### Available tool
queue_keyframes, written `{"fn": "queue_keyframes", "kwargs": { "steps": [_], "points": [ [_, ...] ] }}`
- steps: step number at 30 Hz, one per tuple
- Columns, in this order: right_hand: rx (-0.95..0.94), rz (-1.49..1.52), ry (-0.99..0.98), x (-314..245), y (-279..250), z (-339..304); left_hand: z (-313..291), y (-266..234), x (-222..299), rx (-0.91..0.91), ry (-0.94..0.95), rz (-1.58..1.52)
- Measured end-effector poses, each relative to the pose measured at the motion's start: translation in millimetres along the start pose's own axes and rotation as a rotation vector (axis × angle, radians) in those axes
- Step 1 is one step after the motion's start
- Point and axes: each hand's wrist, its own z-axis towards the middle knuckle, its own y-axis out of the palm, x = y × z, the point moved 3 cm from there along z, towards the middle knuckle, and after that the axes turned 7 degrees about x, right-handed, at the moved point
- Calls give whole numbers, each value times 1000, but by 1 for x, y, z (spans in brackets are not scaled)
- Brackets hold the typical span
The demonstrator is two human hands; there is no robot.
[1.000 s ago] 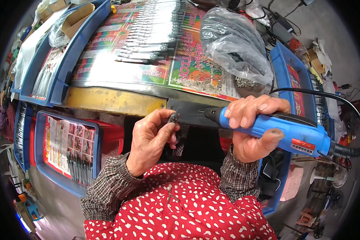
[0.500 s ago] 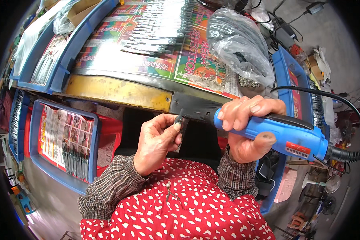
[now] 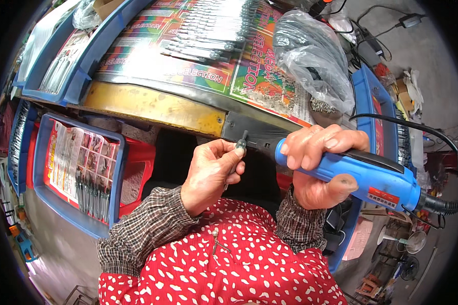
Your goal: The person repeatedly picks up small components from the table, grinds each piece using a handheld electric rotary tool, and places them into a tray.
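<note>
My left hand pinches a small dark piece between thumb and forefinger, its narrow tip pointing up. The rest of this piece is hidden by my fingers. My right hand is wrapped round a blue electric screwdriver with a black top strip and a black cable at its rear. The screwdriver lies nearly level, its front end toward my left hand. Its dark nose blends with the dark part of the table edge, so I cannot tell whether it touches the small piece.
On the table, rows of slim shiny parts lie on printed sheets. Loose screws are scattered beside a clear plastic bag. A blue tray with dark slim parts stands at left over a red stool. Another blue bin is at right.
My left hand has moved slightly right with the small dark piece, whose tip now leans more to the right. The screwdriver has barely moved, and the whole view has shifted a little.
</note>
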Motion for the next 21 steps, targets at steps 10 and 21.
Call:
{"fn": "queue_keyframes", "kwargs": {
  "steps": [10, 21],
  "points": [
    [-92, -199, -6, 2, 4, 2, 3, -2, -6, 21, 71, 5],
    [-132, -163, 24, 3, 6, 5, 3, -1, -6, 42, 65, 23]
  ]
}}
